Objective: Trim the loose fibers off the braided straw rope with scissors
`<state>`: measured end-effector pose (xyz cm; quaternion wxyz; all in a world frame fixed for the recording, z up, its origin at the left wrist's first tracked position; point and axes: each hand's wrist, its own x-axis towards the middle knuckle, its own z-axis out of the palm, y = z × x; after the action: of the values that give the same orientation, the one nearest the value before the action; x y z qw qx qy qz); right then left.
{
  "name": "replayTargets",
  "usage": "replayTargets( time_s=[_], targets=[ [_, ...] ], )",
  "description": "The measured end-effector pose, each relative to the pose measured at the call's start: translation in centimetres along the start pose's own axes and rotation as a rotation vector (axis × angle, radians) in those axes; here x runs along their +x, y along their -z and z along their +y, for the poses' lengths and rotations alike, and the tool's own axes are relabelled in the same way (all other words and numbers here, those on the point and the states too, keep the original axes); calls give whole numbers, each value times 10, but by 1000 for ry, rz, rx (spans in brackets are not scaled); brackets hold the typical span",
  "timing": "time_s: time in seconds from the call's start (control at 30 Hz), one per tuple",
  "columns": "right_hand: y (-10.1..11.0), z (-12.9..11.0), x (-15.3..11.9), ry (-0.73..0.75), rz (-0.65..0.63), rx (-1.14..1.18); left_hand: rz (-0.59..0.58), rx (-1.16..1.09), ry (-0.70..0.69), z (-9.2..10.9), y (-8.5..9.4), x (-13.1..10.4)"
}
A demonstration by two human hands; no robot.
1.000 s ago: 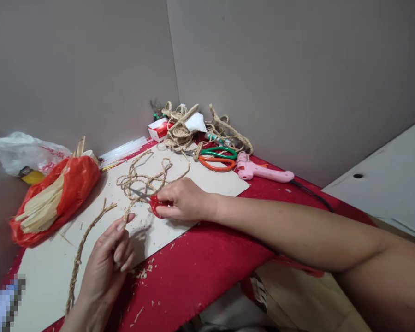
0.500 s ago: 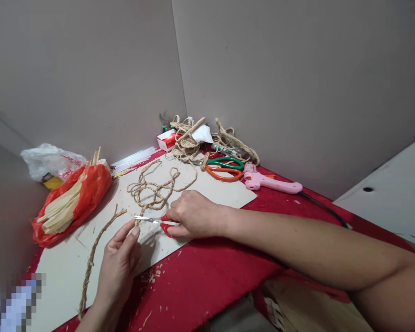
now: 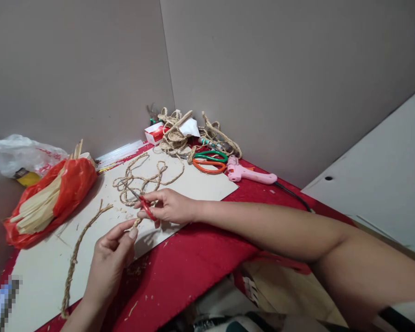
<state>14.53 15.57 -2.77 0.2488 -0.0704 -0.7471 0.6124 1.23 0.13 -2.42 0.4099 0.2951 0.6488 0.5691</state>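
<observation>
Straw cord (image 3: 137,222), seemingly part-trimmed, with scraps (image 3: 133,309) already scattered.
Left hand (image 3: 112,246) pinches it between thumb and finger above the white board (image 3: 38,286); right hand (image 3: 173,206) grips 1 pair of red scissors (image 3: 147,208). Remaining trimming cannot be judged.

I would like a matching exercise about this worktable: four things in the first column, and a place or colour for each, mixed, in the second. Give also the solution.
Things:
1. small scissors
2. straw
3. glue gun
4. large scissors

Place or colour:
A. pink, with a black cord
B. held in the right hand
C. green and orange at the handles
D. in the red bag

Right pairs: 1-B, 2-D, 3-A, 4-C
</observation>
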Motion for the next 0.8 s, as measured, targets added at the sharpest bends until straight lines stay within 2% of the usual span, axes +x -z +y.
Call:
replayTargets(
  time_s=[0.03, 0.1, 0.27, 0.4, 0.5, 0.63, 0.8],
  targets=[
    [0, 0, 0, -64, -39, 59, -13, 17, -15, 2, 1, -1],
    [2, 0, 1, -108, -28, 91, -32, 88, -74, 7, 1, -2],
    [15, -3, 5, 9, 128, -52, 46, 417, -275, 15, 3, -3],
    [25, -9, 4, 28, 203, -195, 171, 649, -531, 9, 7, -2],
    [30, -13, 2, 77, 265, -264, 180, 738, -672, 8, 8, -6],
    [30, -15, 2, 83, 274, -250, 151, 766, -692, 14, 4, -12],
    [27, -19, 2, 54, 280, -111, 184, 735, -680, 16, -8, -17]
  ],
)
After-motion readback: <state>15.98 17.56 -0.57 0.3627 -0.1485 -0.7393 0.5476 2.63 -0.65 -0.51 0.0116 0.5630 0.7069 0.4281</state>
